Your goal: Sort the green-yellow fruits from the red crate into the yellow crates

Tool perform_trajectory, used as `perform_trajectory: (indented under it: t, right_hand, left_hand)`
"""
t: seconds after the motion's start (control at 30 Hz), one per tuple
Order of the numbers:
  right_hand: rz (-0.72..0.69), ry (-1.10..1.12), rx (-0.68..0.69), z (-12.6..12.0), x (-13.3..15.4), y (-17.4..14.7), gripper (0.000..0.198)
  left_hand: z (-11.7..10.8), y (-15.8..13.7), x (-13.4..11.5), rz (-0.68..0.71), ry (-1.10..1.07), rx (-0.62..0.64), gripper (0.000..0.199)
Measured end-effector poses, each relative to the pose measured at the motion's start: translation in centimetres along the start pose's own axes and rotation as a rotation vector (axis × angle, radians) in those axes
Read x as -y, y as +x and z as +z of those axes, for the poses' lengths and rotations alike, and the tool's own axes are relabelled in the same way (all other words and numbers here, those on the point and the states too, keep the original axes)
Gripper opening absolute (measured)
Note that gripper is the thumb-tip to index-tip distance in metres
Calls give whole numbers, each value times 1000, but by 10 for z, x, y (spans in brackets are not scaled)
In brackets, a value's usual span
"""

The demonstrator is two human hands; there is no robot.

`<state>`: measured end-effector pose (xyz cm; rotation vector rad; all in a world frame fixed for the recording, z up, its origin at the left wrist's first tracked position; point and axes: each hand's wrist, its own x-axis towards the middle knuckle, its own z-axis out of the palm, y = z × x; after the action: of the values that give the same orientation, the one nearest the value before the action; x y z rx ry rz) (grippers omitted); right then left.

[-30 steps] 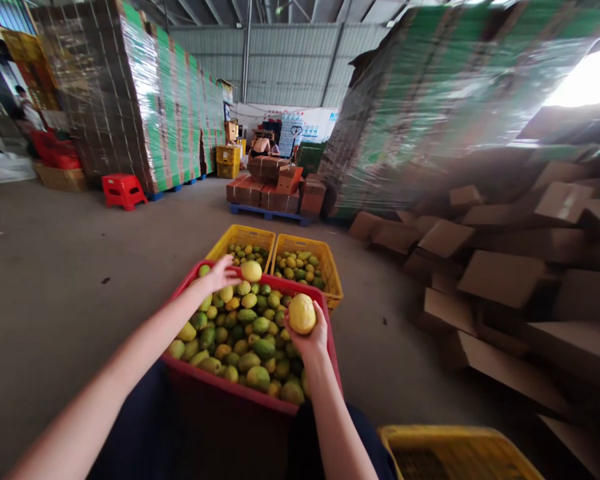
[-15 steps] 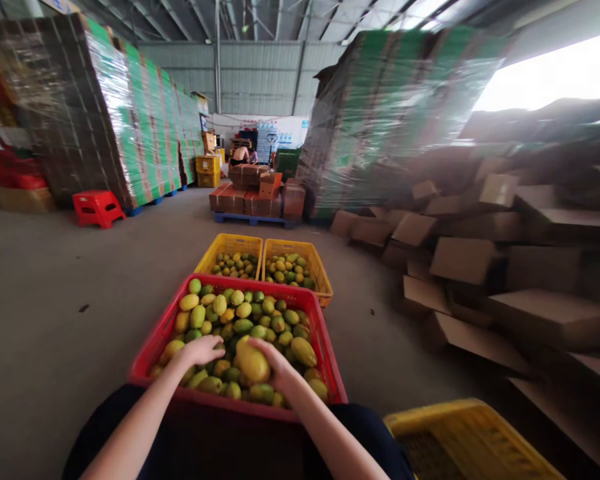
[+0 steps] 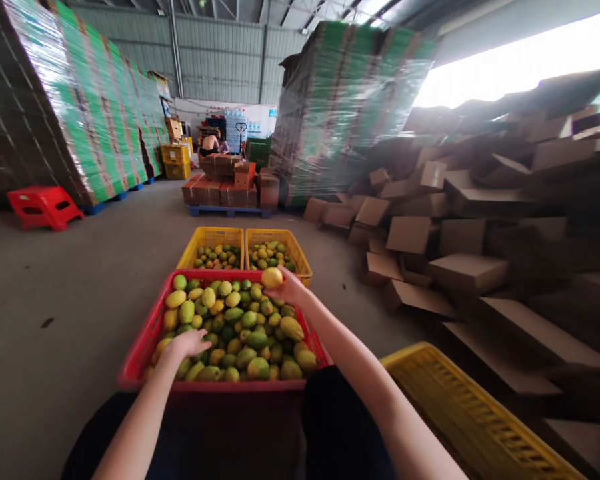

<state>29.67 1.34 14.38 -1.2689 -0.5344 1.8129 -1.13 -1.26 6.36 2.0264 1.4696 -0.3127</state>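
Note:
My right hand point(image 3: 289, 288) grips a yellow papaya point(image 3: 272, 278) near the far right rim of the red crate point(image 3: 126, 365). Many green and yellow papayas point(image 3: 249, 320) fill that crate, which sits directly in front of my legs. Over its left side, my left hand point(image 3: 189, 343) hovers low with the fingers stretched out and apart, holding nothing. Whether its fingertips touch the fruit below, I cannot tell. Two yellow crates, a left one point(image 3: 184, 252) and a right one point(image 3: 304, 261), stand just beyond the red one, each part filled with similar fruit.
Another yellow crate point(image 3: 460, 393) is close on my right. Cardboard boxes point(image 3: 410, 235) lie heaped along the right side. A red stool point(image 3: 45, 207) stands left. Ahead are a blue pallet with cartons point(image 3: 220, 193), wrapped stacks point(image 3: 325, 113) and a seated person point(image 3: 210, 145).
My right hand has carried the yellow papaya from the near middle of the red crate to its far right rim. My left hand stays over the fruit. The view has turned right.

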Motion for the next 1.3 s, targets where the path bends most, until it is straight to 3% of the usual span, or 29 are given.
perform_trajectory:
  t: [0.1, 0.23, 0.33, 0.43, 0.67, 0.9, 1.07, 1.2, 1.3]
  right_hand:
    - [-108, 119, -171, -12, 32, 7, 45]
    - [-100, 207, -235, -26, 0, -5, 26]
    - [-53, 265, -242, -32, -40, -17, 19]
    - [-46, 330, -244, -33, -61, -22, 19]
    - [-131, 427, -184, -31, -63, -19, 18]
    - [-97, 411, -143, -19, -66, -18, 15]
    - [-90, 376, -106, -7, -60, -17, 16]
    - [-75, 359, -106, -2, -61, -10, 16]
    - [-50, 327, -115, 5, -70, -6, 13]
  left_hand:
    - [2, -1, 4, -2, -52, -3, 47]
    - [3, 1, 9, -19, -141, -31, 36]
    - [5, 3, 12, -42, -220, -57, 30]
    - [11, 7, 14, -77, -290, -69, 23]
    - [26, 30, 20, -237, -401, -63, 23]
    - [55, 52, 17, -341, -464, -232, 42]
    - [83, 57, 1, -378, -494, -342, 27]
    - [68, 57, -4, -366, -573, -335, 20]
    - [31, 57, -19, -323, -762, -127, 21]
